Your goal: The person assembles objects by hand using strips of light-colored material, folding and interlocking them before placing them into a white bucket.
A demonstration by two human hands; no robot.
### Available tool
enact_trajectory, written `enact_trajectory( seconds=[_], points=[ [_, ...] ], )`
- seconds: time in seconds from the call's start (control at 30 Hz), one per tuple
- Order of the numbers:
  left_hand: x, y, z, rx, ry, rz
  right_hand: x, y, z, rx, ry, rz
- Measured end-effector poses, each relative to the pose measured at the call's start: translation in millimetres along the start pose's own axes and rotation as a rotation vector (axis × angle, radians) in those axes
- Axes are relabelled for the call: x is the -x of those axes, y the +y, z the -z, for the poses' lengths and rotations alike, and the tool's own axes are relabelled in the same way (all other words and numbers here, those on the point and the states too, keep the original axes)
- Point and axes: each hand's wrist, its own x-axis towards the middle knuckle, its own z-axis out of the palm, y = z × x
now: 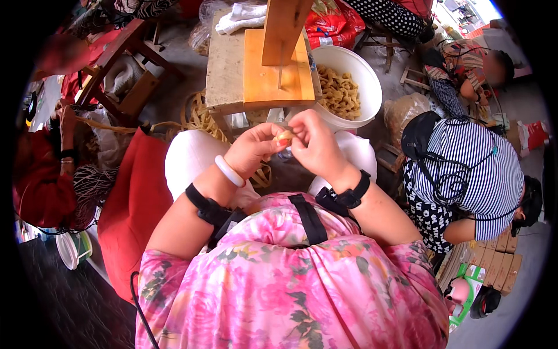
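Note:
My left hand (251, 150) and my right hand (315, 144) meet above my lap, fingers closed in a pinch. Between their fingertips is a small tan folded piece of strip (285, 135), partly covered by the fingers. Just beyond my right hand stands a white bucket (372, 87), with many similar tan folded pieces (337, 93) heaped inside. Long flat tan strips (200, 113) hang and lie in loops beside the small table, near my left knee.
Ahead is a small table (225, 67) carrying a wooden board with an upright post (283, 32) and a thin metal pin. White cloth (241, 17) lies on it. A person in stripes (482, 168) sits at right, another in red (43, 192) at left. Brown boxes (491, 264) stand lower right.

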Motion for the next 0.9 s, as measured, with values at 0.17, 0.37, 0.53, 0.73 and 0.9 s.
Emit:
enact_trajectory(
  seconds=[0.17,0.37,0.53,0.73,0.9],
  points=[
    [1,3,-8,0.109,-0.007,-0.057,1,-2,6,-0.118,0.009,0.039],
    [-1,3,-2,-0.075,0.047,-0.126,4,-4,8,0.148,-0.01,0.235],
    [5,6,-17,-0.204,0.047,-0.181,2,6,18,-0.755,-0.296,-0.459],
    [5,6,-15,-0.252,0.024,-0.164,-2,-8,16,0.072,-0.225,0.087],
    [1,10,-17,-0.578,0.335,-0.377,11,-46,20,0.05,-0.386,0.262]
  ],
)
